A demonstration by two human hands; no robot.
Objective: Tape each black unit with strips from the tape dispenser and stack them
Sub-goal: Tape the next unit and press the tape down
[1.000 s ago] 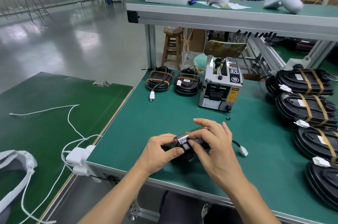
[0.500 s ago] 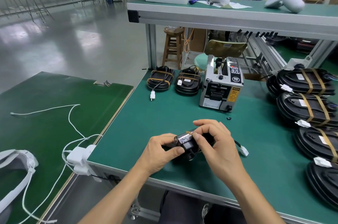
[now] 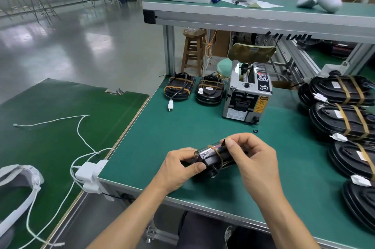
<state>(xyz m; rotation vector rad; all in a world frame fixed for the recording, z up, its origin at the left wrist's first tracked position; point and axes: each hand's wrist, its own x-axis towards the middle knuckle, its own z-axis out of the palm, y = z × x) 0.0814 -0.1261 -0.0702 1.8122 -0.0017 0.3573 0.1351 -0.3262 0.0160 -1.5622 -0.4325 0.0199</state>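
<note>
Change: since a second ago the right hand [image 3: 251, 157] has drawn the loose strip [image 3: 215, 148] down from above the unit [image 3: 212, 159] and onto its top, and the fingers have curled in tighter.
Left hand [image 3: 182, 165]: fingers and thumb wrapped round the near end of the unit, steadying it on edge.
Right hand: thumb and forefinger pinching the strip against the unit's upper edge; how far the strip runs round the back is hidden, so probably part-wrapped.
Unit: held just above the mat [image 3: 203, 122], in front of the dispenser [image 3: 246, 97], well apart from it.
Dispenser: upright at the back of the mat; no fresh strip that I can make out at its mouth.
Taped pair [image 3: 192, 90]: two banded units just left of the dispenser.
Stack [image 3: 343, 106]: banded units piled right of the dispenser.
Meaning: this band looks nearly pressed home; the unit then wants a second strip or a place on the stack.
</note>
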